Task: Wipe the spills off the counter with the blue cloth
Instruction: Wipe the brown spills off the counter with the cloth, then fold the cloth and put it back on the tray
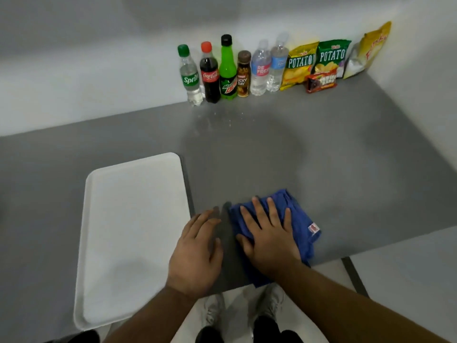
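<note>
The blue cloth (300, 219) lies crumpled on the grey counter (333, 149) near its front edge, with a small white and red label at its right corner. My right hand (268, 237) rests flat on top of it, fingers spread and pressing down. My left hand (197, 253) hovers or rests just left of the cloth, fingers apart, holding nothing. A spill (217, 120) of small wet droplets and a faint sheen shows farther back on the counter, just in front of the bottles.
A white tray (133, 233) lies on the counter to the left of my hands. Along the back wall stand several bottles (227, 68) and several snack bags (316, 60). The counter's front edge runs just below my hands, with floor beyond.
</note>
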A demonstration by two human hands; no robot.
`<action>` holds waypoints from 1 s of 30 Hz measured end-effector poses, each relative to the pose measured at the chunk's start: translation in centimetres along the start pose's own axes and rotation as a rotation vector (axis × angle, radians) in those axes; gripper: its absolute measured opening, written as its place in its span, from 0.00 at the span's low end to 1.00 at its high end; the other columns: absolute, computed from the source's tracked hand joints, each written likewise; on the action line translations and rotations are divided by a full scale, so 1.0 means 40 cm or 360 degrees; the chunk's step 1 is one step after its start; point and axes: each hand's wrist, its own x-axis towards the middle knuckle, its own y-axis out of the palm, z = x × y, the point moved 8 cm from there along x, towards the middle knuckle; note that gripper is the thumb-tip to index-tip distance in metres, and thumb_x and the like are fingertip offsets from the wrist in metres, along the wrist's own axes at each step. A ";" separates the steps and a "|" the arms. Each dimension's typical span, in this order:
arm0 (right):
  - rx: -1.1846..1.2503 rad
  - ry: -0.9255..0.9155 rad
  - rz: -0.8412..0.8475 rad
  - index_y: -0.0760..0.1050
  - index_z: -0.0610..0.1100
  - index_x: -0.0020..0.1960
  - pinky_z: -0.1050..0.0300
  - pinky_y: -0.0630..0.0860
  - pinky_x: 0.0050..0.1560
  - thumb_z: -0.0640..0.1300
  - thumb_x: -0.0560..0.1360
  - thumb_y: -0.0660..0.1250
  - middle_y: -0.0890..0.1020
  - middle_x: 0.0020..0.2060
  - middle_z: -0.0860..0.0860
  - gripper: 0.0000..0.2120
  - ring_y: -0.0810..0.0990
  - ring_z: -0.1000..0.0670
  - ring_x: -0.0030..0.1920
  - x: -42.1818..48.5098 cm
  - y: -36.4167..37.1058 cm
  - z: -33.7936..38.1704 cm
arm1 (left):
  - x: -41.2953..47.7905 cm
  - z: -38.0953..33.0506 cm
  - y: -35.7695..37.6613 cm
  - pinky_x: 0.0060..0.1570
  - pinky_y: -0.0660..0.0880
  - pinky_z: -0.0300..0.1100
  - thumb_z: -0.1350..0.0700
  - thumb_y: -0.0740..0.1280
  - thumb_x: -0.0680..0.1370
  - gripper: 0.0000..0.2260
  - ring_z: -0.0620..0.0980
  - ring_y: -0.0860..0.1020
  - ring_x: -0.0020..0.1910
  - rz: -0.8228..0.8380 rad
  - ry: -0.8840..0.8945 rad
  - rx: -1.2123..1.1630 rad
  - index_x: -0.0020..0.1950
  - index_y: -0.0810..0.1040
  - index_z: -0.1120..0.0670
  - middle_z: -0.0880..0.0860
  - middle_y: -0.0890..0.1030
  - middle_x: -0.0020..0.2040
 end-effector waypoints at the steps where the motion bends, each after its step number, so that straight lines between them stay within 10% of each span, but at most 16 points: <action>1: -0.0005 0.0019 0.0004 0.53 0.56 0.83 0.26 0.43 0.77 0.69 0.81 0.46 0.54 0.83 0.48 0.34 0.50 0.38 0.83 0.011 0.007 0.027 | -0.007 0.029 -0.018 0.74 0.60 0.38 0.47 0.61 0.83 0.17 0.46 0.66 0.77 -0.0020 -0.0014 -0.0008 0.72 0.72 0.43 0.42 0.70 0.78; 17: 0.0054 0.0059 0.0157 0.31 0.62 0.80 0.39 0.29 0.78 0.74 0.78 0.36 0.29 0.80 0.58 0.35 0.25 0.51 0.79 -0.102 0.075 0.173 | -0.033 0.089 -0.074 0.66 0.76 0.48 0.58 0.72 0.75 0.17 0.56 0.80 0.62 0.0074 0.0351 0.0045 0.65 0.81 0.55 0.52 0.83 0.64; 22: 0.0242 -0.0036 -0.0043 0.62 0.51 0.81 0.52 0.55 0.80 0.56 0.85 0.53 0.64 0.80 0.53 0.26 0.60 0.49 0.80 -0.061 -0.045 0.084 | 0.039 0.032 -0.017 0.67 0.71 0.51 0.44 0.64 0.81 0.21 0.55 0.72 0.68 0.0372 0.0222 0.0304 0.73 0.73 0.48 0.48 0.77 0.70; 30: 0.0091 -0.0008 -0.0031 0.79 0.49 0.63 0.45 0.76 0.60 0.47 0.76 0.68 0.80 0.59 0.49 0.16 0.75 0.43 0.62 -0.031 -0.103 -0.036 | 0.088 0.020 0.010 0.58 0.72 0.51 0.45 0.66 0.81 0.11 0.56 0.76 0.59 0.0548 0.0051 0.0576 0.59 0.80 0.48 0.53 0.81 0.57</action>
